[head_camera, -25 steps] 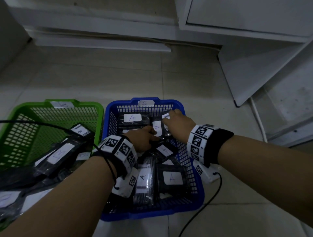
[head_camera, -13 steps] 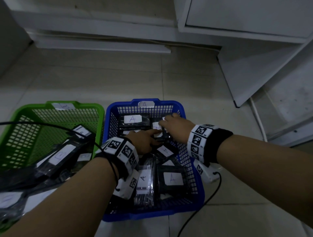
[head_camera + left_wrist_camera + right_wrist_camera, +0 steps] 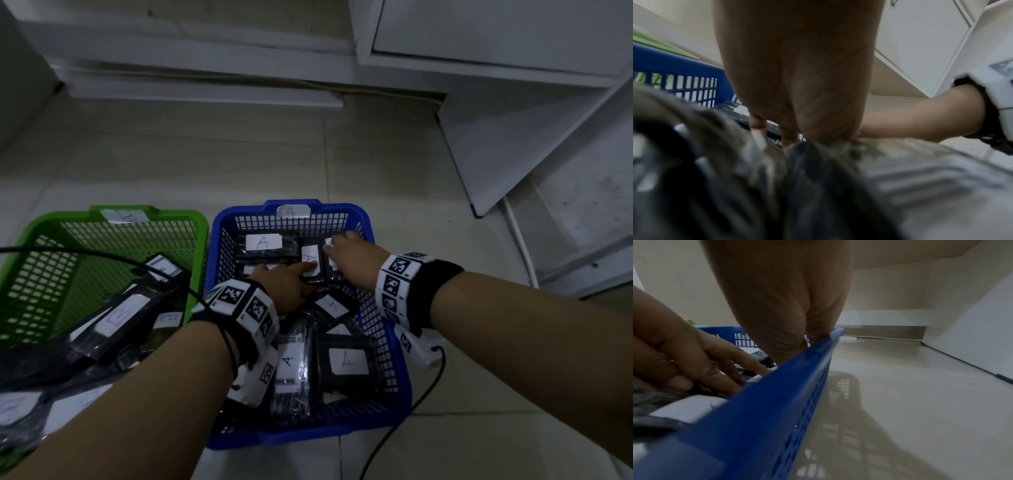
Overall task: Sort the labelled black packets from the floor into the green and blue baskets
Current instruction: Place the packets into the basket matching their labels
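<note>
Pale floor tiles [image 3: 239,161] carried the blue basket [image 3: 394,370]; inside, both hands lay flat-fingered on A-labelled packets [image 3: 310,263]: left hand [image 3: 287,284], right hand [image 3: 356,260].

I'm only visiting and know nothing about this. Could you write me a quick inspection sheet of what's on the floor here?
Surface: pale tiled floor.
Job's things: blue basket tagged A, holding black packets labelled A; green basket holding packets, letters unclear.
Clutter: nothing seen.
Grip: left hand and right hand both rest on packets inside the blue basket; hold unclear.
Cables: black cable on floor; another over the green basket.
Surroundings: white cabinet, leaning white panel.
</note>
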A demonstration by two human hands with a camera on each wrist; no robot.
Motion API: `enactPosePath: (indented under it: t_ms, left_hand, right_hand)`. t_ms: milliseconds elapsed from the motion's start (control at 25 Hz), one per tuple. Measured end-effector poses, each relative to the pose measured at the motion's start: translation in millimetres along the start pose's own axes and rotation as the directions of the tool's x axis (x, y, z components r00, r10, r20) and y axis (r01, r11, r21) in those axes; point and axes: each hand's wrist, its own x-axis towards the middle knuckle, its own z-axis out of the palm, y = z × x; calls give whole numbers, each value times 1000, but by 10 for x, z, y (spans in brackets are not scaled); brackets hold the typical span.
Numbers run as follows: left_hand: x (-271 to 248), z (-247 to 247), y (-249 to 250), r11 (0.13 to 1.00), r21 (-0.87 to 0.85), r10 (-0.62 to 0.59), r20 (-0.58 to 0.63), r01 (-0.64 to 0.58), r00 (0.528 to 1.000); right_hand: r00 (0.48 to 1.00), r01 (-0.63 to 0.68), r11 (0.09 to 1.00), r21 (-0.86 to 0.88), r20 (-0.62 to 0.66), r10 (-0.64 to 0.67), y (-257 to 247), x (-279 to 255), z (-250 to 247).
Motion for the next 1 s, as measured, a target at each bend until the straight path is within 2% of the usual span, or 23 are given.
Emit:
enactPosePath:
  t_ms: [160,280,440,480,560,640,800,1000]
  left_hand:
    - [27,40,-44,999,-48,6,-90,-10,996]
    - [15,48,-77,992,-113,31,-151,-49,988]
    - [-122,45,-183,947,-277,90,-262,-164,961]
    - [-168,47,-206,933,-316,79,-283,-170,956]
    - [-239,50,-224,924,-343,59,-301,-166,952]
    - [-282,75,-238,935,-326,42,-290,-140,956]
    - [-311,158,-324,932,-361,-63,-264,-38,962]
    - [-384,187,-347,898,-440,-132,-286,-8,949]
  right_hand:
    - [991,18,995,-98,134,-4,-29,-31,-62]
    - [972,-32,996,-88,231,52,-80,-23,-151]
    - [998,36,987,156,44,-44,-84,-171,-209]
    - [996,57,976,212,61,-72,-102,-229,-185]
    - [972,63,968,242,204,-115,-188,-329,-119]
    - [945,32,978,205,312,-97,-262,-300,-8]
    - [953,-23,937,347,291,-84,-228,-289,-13]
    - [973,-81,862,501,226,-40,-163,-320,-160]
